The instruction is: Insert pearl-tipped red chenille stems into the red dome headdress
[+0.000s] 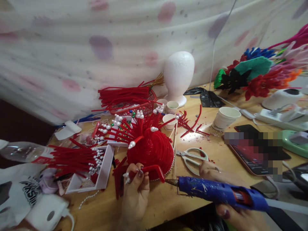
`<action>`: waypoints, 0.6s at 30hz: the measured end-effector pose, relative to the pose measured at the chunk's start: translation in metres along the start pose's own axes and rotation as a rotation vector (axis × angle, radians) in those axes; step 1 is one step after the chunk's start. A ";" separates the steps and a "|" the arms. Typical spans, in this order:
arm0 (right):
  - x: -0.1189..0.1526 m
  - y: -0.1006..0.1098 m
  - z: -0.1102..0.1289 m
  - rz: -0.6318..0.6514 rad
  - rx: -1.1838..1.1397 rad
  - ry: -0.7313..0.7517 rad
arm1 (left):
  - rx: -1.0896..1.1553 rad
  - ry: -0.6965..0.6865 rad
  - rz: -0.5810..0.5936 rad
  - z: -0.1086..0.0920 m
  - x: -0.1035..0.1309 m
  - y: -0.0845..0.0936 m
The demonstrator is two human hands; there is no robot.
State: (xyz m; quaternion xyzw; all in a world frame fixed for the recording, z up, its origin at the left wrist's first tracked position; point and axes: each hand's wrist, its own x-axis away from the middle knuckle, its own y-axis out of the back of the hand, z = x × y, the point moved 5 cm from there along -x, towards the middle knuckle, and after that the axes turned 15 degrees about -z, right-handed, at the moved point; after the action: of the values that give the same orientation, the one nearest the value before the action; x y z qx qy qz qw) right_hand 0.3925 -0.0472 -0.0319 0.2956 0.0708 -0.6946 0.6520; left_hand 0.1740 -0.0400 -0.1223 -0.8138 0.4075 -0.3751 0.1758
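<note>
My left hand (137,187) pinches a bent red chenille stem (154,167) tipped with white pearl beads. In my right hand (211,170) is a blue hot glue gun (207,190), its metal nozzle at the stem's free end; whether they touch, I cannot tell. A white glue stick runs out of the gun's back. Just behind my left hand sits a red domed headpiece (151,150), coiled in chenille and edged with small pearls. Pearl-tipped red stems fan out from its far side. White-handled scissors (192,158) lie to its right.
A white tray (106,170) of pearl-tipped stems stands left, beside a plastic bottle (29,150). Behind are a red basket (134,107) of stems and a white foam head (179,75). Paper cups (226,117), a phone (252,154) and chenille flowers (260,73) are at right.
</note>
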 end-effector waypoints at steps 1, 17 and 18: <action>0.001 0.000 0.000 0.013 -0.002 -0.004 | 0.003 0.000 -0.008 0.000 0.000 0.000; -0.005 0.060 -0.127 -0.422 0.713 -0.452 | -0.332 -0.637 0.099 -0.027 0.024 -0.015; 0.000 0.064 -0.130 -0.427 0.785 -0.465 | -0.395 -0.794 0.118 -0.032 0.029 -0.018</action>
State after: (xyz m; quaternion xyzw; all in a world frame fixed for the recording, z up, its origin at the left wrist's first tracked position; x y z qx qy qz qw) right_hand 0.4948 0.0072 -0.1197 0.3349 -0.2838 -0.8342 0.3338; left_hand 0.1704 -0.0515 -0.0774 -0.8881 0.4180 0.0621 0.1807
